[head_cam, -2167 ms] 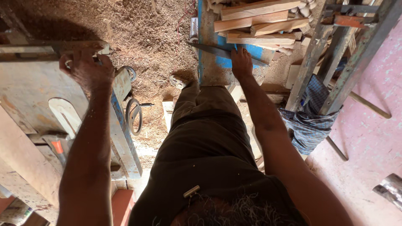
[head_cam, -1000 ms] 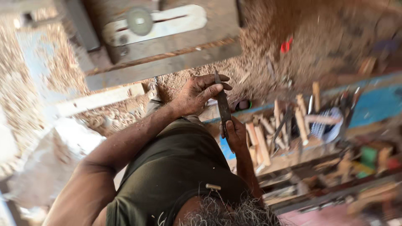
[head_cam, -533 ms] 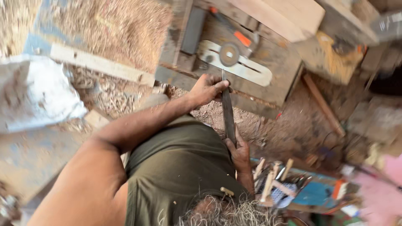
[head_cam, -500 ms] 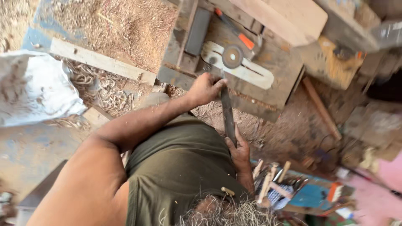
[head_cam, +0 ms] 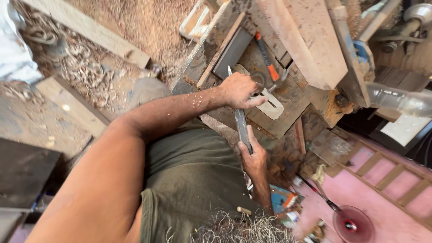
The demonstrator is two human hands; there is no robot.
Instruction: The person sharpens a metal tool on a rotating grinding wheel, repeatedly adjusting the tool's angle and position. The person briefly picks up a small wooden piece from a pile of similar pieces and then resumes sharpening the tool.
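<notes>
Left hand point(head_cam: 240, 89) gripped upper end of file point(head_cam: 242, 126) | right hand point(head_cam: 253, 157) closed on lower end | file spanned both hands over saw table point(head_cam: 288, 96), near insert plate point(head_cam: 271, 104), likely 2-handed for steadiness | sawdust point(head_cam: 148, 22) beyond

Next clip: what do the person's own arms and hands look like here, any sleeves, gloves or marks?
Both arms are bare, with no gloves on the left hand or right hand. Pale wood chips speckle the left forearm. A sleeveless dark olive top covers the torso. No watch or rings are visible.
</notes>
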